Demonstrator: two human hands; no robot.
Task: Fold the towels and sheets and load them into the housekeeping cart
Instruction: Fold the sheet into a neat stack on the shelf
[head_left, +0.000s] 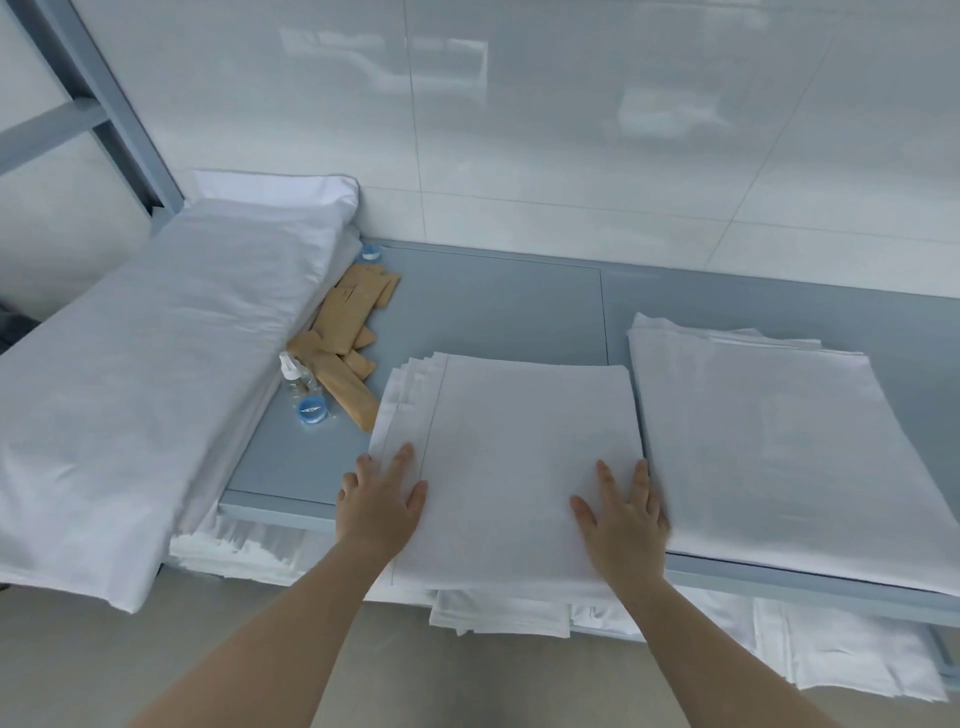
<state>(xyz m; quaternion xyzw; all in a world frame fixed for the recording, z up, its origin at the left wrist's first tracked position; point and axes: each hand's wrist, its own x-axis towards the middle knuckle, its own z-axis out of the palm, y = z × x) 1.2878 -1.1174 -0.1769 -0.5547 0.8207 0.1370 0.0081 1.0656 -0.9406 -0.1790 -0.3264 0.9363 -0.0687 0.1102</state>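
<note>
- Both forearms reach in from the near edge; my left hand (382, 499) and right hand (621, 512) lie flat, fingers spread, no grip closed on anything, pressing the folded sheet (511, 457).
- That sheet sits on the grey counter (498, 306), its near edge overhanging, just beside a second folded stack (769, 447) on the right.
- I judge this is the smoothing step: I would sweep outward from the middle, square the staggered left edges, keep pressure even.
- Brown packets (349, 332) and small bottles (306, 395) lie close left; I would avoid nudging them.
</note>
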